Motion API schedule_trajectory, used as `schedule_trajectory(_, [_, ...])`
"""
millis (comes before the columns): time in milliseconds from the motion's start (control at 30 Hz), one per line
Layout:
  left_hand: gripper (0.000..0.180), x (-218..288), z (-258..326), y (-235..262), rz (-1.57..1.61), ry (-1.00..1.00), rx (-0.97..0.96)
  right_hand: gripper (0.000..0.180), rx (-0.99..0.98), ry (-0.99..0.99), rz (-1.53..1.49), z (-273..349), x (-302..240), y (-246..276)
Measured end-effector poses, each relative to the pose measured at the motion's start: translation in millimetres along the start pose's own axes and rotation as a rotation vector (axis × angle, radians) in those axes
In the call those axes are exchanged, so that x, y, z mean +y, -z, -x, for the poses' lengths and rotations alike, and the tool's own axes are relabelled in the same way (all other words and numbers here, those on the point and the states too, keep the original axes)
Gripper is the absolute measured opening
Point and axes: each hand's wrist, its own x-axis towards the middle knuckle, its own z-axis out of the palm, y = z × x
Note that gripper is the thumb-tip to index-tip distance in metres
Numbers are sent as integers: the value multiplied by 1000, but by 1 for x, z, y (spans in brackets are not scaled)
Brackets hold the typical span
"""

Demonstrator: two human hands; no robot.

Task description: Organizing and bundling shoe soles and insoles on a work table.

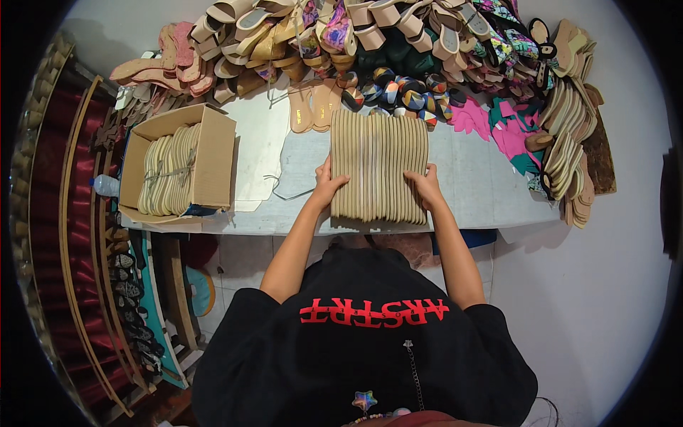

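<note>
A long row of beige shoe insoles [379, 167], pressed together on edge, stands at the table's front edge before me. My left hand [329, 186] grips its left end, thumb over the near face and fingers round the outer side. At the right end, my right hand [425, 188] clasps the row in the same way, thumb inward. Just behind the row lie flat tan insoles [304, 107]. A dark cord [292, 195] trails over the table beside my left hand.
On the left stands an open cardboard box [213, 160] holding tied insole bundles. Sandals [284, 35] are heaped along the back, with patterned rolled pieces [405, 92] before them. Pink and green cut pieces [509, 139] and stacked insoles [565, 135] lie right on the table [477, 192].
</note>
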Motion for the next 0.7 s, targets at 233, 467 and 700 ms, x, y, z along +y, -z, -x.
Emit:
schedule_trajectory(233, [74, -10, 0, -3, -92, -6, 80, 55, 20, 0, 46, -2, 8, -5])
schedule_trajectory(467, [67, -7, 0, -5, -414, -22, 126, 63, 281, 13, 688, -11, 16, -5])
schedule_trajectory(700, [74, 1, 2, -1, -616, 78, 158, 68, 218, -19, 706, -13, 15, -3])
